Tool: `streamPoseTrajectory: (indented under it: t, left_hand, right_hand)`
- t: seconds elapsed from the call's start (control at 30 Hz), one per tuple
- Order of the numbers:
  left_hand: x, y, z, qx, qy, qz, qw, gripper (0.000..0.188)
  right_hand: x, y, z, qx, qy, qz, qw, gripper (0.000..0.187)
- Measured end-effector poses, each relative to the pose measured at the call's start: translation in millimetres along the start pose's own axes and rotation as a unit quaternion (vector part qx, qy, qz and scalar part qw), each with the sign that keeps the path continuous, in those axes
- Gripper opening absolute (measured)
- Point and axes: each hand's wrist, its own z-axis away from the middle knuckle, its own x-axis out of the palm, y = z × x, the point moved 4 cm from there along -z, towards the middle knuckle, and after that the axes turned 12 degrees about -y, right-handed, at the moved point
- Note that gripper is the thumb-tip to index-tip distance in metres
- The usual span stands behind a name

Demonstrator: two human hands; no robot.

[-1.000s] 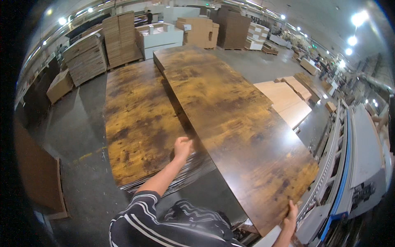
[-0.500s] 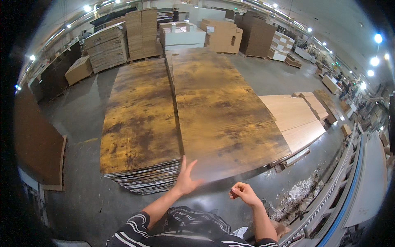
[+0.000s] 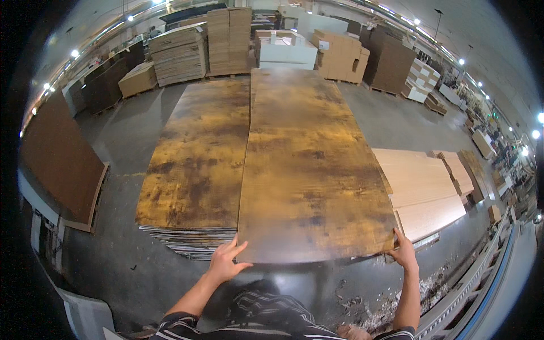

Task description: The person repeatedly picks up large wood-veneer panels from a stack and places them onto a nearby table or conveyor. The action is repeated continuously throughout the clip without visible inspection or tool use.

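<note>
A large wood-grain board [image 3: 309, 187], mottled yellow and dark brown, lies lengthwise ahead of me. My left hand [image 3: 226, 263] is at its near left corner, the thumb by the front edge and a finger reaching over the top. At the near right corner, my right hand [image 3: 404, 253] grips the edge, thumb toward the front and fingers along the side. Directly left of the board stands a stack of matching boards [image 3: 192, 164], its layered edges showing at the front. What lies beneath the board is mostly hidden.
Pale wood boards [image 3: 425, 181] lie to the right. Cardboard stacks [image 3: 229, 42] and a white stack [image 3: 287, 51] stand at the back. A tall brown stack [image 3: 62, 158] is at the left. A conveyor rail [image 3: 481, 283] runs along the near right, with debris on the floor.
My right hand has moved right and taken hold of the board's corner. The left hand has shifted to the other corner. The board now sits closer against the left stack, and the view has turned.
</note>
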Motion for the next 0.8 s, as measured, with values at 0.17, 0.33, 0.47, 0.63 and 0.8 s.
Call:
streamPoseTrajectory:
  t: [0.17, 0.33, 0.47, 0.63, 0.8]
  left_hand:
    - [-1, 0, -3, 0.016, 0.017, -0.026, 0.999, 0.070]
    - [6, 5, -23, -0.022, 0.016, -0.045, 0.999, 0.067]
    - [7, 9, -57, -0.044, 0.041, -0.046, 0.997, 0.064]
    - [11, 5, -98, -0.101, 0.016, -0.081, 0.992, 0.070]
    - [9, 5, -120, -0.135, 0.021, -0.059, 0.989, 0.068]
  right_hand:
    - [-10, 10, -16, -0.020, -0.019, -0.096, 0.995, 0.095]
    - [-18, 13, -49, -0.075, 0.049, 0.020, 0.996, 0.097]
    - [-32, 16, -99, -0.108, 0.052, 0.017, 0.993, 0.099]
    - [-41, 15, -159, -0.142, 0.035, -0.022, 0.989, 0.099]
    - [-48, 13, -198, -0.178, 0.046, -0.017, 0.983, 0.098]
